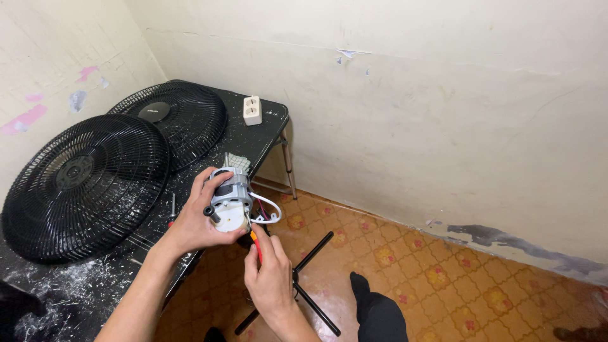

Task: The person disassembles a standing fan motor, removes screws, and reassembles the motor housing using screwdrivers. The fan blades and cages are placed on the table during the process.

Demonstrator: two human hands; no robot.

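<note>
The left hand [196, 225] wraps its fingers around a small grey fan motor [231, 202], holding it in the air just off the table's [95, 278] front edge, shaft end tipped toward the camera and its long axis running away from the person. The right hand [269, 278] comes up from below, fingers closed on a red-handled tool [255, 244] whose tip meets the motor's underside beside a loop of white wire [269, 212]. The right hand is nearer the person, wrist bent upward. Two black fan grilles [85, 183] lie on the table toward its left edge, and a white socket block [253, 110] sits at the far corner.
</note>
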